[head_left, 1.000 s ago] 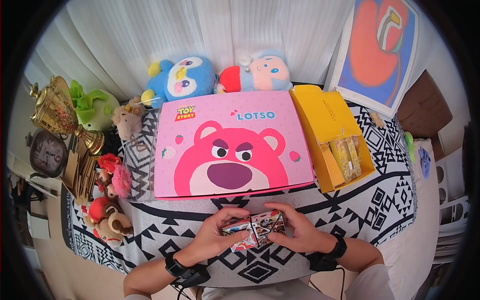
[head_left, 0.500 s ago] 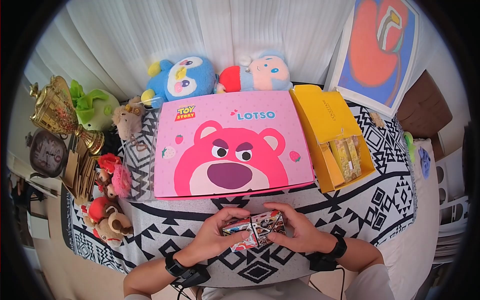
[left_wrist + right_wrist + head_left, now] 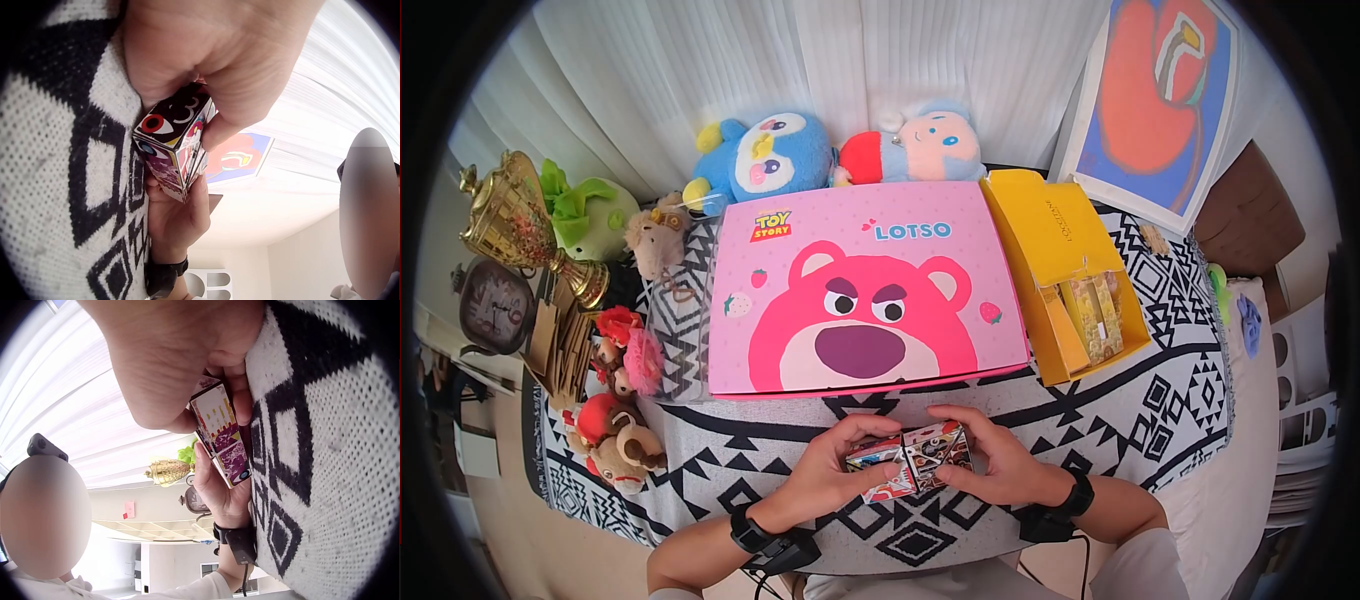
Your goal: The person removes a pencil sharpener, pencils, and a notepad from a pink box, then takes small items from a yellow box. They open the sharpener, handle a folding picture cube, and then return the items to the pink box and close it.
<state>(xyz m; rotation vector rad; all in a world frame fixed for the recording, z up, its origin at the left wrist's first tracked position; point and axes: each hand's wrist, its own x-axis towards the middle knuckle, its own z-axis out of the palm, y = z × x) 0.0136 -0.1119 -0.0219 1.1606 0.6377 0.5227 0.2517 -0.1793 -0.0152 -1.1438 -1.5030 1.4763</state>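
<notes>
A small printed folding cube (image 3: 941, 452), opened into a block with a seam across its middle, is held low over the cloth near the table's front edge. My left hand (image 3: 837, 466) grips its left half, thumb on the near side and fingers along the far side. On the other half, my right hand (image 3: 1001, 464) has the same kind of hold. The left wrist view shows a black end of the cube (image 3: 165, 125) with a red eye drawn on it. White and purple printing covers the cube's side (image 3: 220, 428) in the right wrist view.
Beyond the hands lies a large pink bear box (image 3: 865, 300), with an open yellow box (image 3: 1055, 250) at its right. Plush toys (image 3: 772, 155) line the back. A gold trophy (image 3: 520, 220), a clock (image 3: 495, 305) and more soft toys (image 3: 622, 445) stand along the left side.
</notes>
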